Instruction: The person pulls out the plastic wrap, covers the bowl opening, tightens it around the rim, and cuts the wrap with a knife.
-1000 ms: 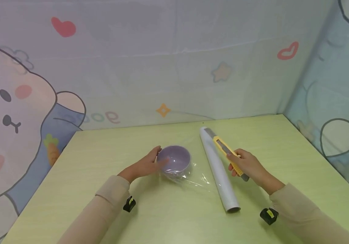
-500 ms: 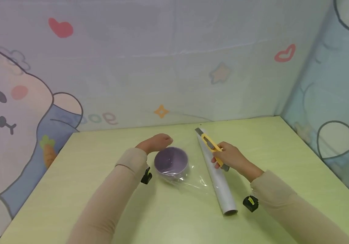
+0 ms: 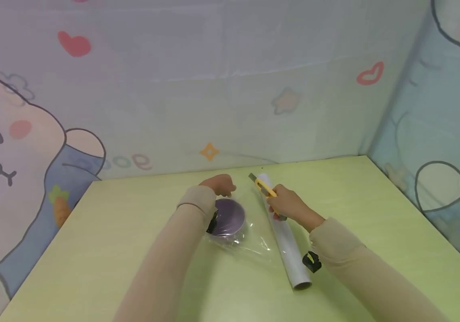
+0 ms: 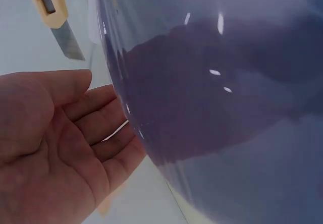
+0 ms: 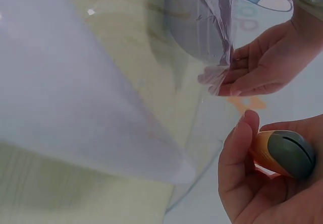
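A purple bowl (image 3: 231, 215) stands mid-table with clear cling film (image 3: 254, 245) over it, trailing right toward a long white roll (image 3: 288, 248). My left hand (image 3: 220, 184) is at the bowl's far side. In the left wrist view its thumb is apart from its slightly bent fingers (image 4: 103, 120), which lie against the wrapped bowl (image 4: 212, 98). The right wrist view shows those fingertips at the film's edge (image 5: 217, 77). My right hand (image 3: 290, 205) grips a yellow utility knife (image 3: 264, 188) above the roll's far part, its blade (image 4: 68, 43) extended and pointing left.
The pale yellow-green table (image 3: 133, 232) ends at a cartoon-printed curtain (image 3: 165, 120) behind and on the right. Black wrist cameras, such as the right one (image 3: 312, 261), hang at both cuffs.
My left hand has gone from the bowl's left side round to its far side. The right hand has carried the utility knife leftward, closer to the bowl and over the roll.
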Tool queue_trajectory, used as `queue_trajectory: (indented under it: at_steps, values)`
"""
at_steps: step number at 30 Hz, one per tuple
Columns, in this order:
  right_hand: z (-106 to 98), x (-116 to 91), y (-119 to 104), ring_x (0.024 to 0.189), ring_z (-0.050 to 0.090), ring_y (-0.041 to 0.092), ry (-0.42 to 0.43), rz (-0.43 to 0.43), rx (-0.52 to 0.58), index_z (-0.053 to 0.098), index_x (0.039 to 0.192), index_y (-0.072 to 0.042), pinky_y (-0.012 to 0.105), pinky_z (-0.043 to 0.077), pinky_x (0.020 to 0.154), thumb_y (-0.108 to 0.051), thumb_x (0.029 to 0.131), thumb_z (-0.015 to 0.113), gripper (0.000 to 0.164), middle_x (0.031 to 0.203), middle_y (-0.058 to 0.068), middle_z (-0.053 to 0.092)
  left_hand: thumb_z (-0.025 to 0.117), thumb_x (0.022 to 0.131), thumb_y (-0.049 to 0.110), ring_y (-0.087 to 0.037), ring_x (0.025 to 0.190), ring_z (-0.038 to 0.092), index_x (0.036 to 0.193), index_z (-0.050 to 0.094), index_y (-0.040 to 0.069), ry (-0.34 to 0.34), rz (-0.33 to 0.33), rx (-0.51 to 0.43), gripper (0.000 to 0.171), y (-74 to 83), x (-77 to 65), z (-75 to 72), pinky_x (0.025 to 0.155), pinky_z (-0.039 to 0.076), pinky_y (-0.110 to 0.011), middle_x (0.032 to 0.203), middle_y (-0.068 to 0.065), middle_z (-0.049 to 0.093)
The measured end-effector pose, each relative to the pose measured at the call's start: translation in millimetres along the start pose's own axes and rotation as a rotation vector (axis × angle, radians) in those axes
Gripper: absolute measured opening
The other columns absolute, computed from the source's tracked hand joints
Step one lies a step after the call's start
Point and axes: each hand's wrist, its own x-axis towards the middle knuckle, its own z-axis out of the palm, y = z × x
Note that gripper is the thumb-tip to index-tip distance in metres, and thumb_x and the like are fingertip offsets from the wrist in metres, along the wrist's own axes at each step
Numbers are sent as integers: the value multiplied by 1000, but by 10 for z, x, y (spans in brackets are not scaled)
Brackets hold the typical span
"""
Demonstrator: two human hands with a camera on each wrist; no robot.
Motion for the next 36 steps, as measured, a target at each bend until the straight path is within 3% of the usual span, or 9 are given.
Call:
queue_trajectory:
  at_steps: [6, 9, 12, 14, 19, 22, 25, 29, 36]
  values:
    - [119, 110, -80, 57, 50, 14, 2, 2, -120, 43, 107, 0, 21, 43, 48, -15, 89, 40, 23, 75, 7, 52, 46, 93, 26, -11, 42, 33, 48, 43, 16, -13, 5, 94, 46, -583, 1021, 371, 52, 39, -28, 47, 2, 44]
    - [153, 142, -105, 62, 49, 16, 21, -3, -223, 44, 105, 0, 23, 42, 50, -15, 86, 42, 24, 79, 8, 50, 47, 94, 29, -12, 46, 35, 52, 47, 14, -13, -53, 143, 44, -646, 1190, 456, 57, 41, -30, 52, 1, 47]
    - [165, 161, -131, 61, 47, 16, 16, 1, -270, 45, 103, -1, 23, 40, 49, -15, 86, 42, 22, 79, 7, 49, 47, 92, 23, -10, 45, 34, 51, 43, 14, -16, -57, 144, 43, -557, 1109, 415, 53, 38, -26, 50, 2, 45]
    - [172, 169, -146, 59, 46, 15, 2, 7, -294, 45, 102, -1, 23, 38, 48, -16, 87, 41, 21, 77, 6, 50, 49, 92, 24, -9, 47, 32, 50, 38, 15, -35, -78, 104, 44, -407, 920, 328, 52, 34, -24, 51, 3, 40]
    - [210, 174, -162, 54, 43, 14, -14, -3, -360, 44, 104, -3, 22, 34, 46, -19, 91, 42, 21, 71, 4, 49, 47, 93, 16, -9, 45, 29, 47, 35, 12, -20, -153, 49, 48, 106, 237, 122, 49, 30, -20, 48, 2, 36]
    - [244, 167, -162, 52, 43, 14, -15, -33, -405, 44, 115, -5, 23, 34, 45, -18, 91, 42, 27, 69, 5, 50, 46, 95, 18, -8, 45, 30, 49, 41, 12, 8, -160, 49, 46, 217, 47, 92, 48, 30, -20, 49, 3, 38]
    - [277, 156, -162, 55, 47, 17, -20, -66, -444, 40, 129, -10, 25, 37, 47, -17, 92, 39, 38, 79, 12, 57, 45, 95, 18, -8, 49, 35, 59, 52, 10, 39, -153, 51, 38, 241, -26, 89, 51, 33, -21, 54, 3, 43]
    - [311, 130, -171, 65, 51, 21, -44, -88, -463, 35, 139, -14, 28, 40, 52, -17, 94, 37, 46, 109, 20, 59, 48, 91, 11, -10, 47, 29, 55, 48, 9, 64, -143, 53, 37, 223, -5, 100, 48, 29, -22, 52, 2, 38]
    - [376, 71, -190, 57, 46, 18, -77, -90, -472, 33, 141, -10, 26, 38, 49, -15, 93, 38, 49, 107, 21, 58, 53, 84, 3, -12, 47, 28, 49, 41, 11, 99, -128, 102, 38, 202, 59, 117, 46, 28, -23, 53, 0, 39]
